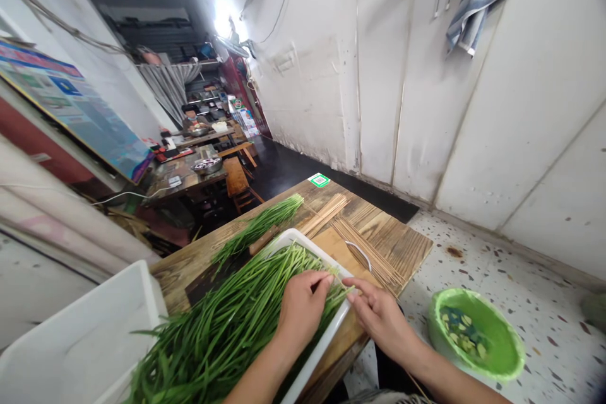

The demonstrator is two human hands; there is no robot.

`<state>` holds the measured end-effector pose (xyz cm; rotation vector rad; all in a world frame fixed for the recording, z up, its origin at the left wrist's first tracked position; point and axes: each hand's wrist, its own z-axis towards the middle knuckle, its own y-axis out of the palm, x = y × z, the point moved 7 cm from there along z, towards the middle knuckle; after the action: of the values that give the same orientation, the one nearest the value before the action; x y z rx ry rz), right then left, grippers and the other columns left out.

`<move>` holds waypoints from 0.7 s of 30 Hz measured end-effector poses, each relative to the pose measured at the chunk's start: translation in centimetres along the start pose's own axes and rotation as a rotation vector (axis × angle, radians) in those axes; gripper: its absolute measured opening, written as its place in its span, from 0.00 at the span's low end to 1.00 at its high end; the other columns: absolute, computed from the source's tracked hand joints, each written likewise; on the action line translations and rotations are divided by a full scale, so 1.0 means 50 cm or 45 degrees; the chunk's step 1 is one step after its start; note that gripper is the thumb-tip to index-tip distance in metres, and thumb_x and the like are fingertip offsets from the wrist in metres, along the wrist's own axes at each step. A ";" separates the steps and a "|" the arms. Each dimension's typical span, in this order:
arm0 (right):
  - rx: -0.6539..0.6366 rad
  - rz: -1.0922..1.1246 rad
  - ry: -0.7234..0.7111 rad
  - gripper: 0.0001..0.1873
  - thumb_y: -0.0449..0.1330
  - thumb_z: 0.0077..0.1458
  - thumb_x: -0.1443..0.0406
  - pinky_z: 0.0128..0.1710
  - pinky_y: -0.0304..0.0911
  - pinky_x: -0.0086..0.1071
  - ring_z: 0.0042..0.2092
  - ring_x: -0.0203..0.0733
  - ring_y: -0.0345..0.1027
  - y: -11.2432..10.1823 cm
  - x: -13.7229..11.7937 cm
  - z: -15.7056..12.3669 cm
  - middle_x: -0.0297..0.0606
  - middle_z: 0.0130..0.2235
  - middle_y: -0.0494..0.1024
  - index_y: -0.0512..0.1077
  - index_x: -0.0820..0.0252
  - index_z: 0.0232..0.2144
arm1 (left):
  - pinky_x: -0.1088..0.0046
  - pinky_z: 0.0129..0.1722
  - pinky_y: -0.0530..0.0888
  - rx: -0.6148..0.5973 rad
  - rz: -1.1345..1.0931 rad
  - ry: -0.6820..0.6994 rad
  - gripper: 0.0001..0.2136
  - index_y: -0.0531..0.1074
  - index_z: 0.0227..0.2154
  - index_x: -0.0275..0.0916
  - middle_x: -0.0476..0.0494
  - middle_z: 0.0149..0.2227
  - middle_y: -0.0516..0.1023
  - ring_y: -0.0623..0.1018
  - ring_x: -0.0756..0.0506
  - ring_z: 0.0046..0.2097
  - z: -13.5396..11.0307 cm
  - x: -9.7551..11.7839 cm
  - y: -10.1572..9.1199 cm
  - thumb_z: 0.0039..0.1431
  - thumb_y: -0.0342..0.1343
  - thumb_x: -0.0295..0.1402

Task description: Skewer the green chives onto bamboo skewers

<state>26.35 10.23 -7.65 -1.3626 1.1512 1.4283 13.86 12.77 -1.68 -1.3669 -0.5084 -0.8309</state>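
Note:
A large bundle of green garlic chives [227, 309] lies in a white plastic tray [326, 338], pale stem ends towards me. My left hand [303, 303] is closed over the tray, thumb and forefinger pinching chives near their pale ends. Just beside it, at the tray's rim, my right hand [379, 315] is closed too, its fingertips at the same stem ends. A thin bamboo skewer [419, 386] shows below the right forearm, in line with this hand; its middle is hidden. More bamboo skewers [369, 255] lie on the wooden table [407, 237].
Another chive bunch [260, 227] lies behind the tray, beside a wooden handle [264, 240]. A cutting board [338, 246] sits to its right. At left stands a white bin [80, 341]; a green basin [502, 341] is on the floor at right. A person [194, 121] sits farther back.

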 end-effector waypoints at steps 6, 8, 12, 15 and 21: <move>-0.004 -0.199 -0.038 0.16 0.52 0.56 0.59 0.17 0.41 0.24 0.20 0.29 0.45 -0.006 -0.029 -0.026 0.27 0.20 0.56 0.68 0.64 0.43 | 0.75 0.31 0.68 0.087 -0.006 -0.126 0.13 0.76 0.26 0.36 0.48 0.23 0.76 0.73 0.48 0.28 0.012 -0.032 -0.015 0.53 0.48 0.36; -0.004 -0.214 -0.048 0.16 0.52 0.56 0.59 0.17 0.42 0.24 0.20 0.30 0.46 -0.006 -0.032 -0.029 0.29 0.22 0.58 0.69 0.64 0.42 | 0.74 0.32 0.69 0.081 -0.020 -0.118 0.13 0.76 0.27 0.36 0.48 0.24 0.76 0.74 0.48 0.29 0.012 -0.034 -0.013 0.53 0.48 0.36; 0.008 -0.232 -0.078 0.15 0.52 0.56 0.59 0.17 0.44 0.24 0.21 0.30 0.48 -0.006 -0.033 -0.025 0.31 0.23 0.61 0.70 0.63 0.41 | 0.73 0.34 0.70 0.085 -0.052 -0.099 0.12 0.76 0.29 0.37 0.47 0.26 0.78 0.75 0.47 0.30 0.010 -0.035 -0.011 0.53 0.49 0.36; 0.007 -0.237 -0.079 0.16 0.52 0.56 0.59 0.17 0.44 0.24 0.21 0.31 0.48 -0.006 -0.030 -0.022 0.31 0.23 0.62 0.70 0.64 0.41 | 0.72 0.34 0.71 0.094 -0.056 -0.097 0.12 0.76 0.30 0.37 0.47 0.27 0.78 0.75 0.47 0.30 0.010 -0.037 -0.011 0.53 0.50 0.36; 0.017 -0.245 -0.083 0.16 0.52 0.56 0.59 0.17 0.45 0.24 0.22 0.31 0.51 -0.007 -0.030 -0.025 0.33 0.25 0.64 0.70 0.64 0.40 | 0.72 0.34 0.71 0.102 -0.038 -0.096 0.12 0.77 0.30 0.37 0.46 0.28 0.79 0.75 0.47 0.31 0.010 -0.036 -0.012 0.53 0.50 0.35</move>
<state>27.10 9.13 -6.14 -1.3678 0.9589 1.3150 12.35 13.64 -2.54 -1.3230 -0.6160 -0.7777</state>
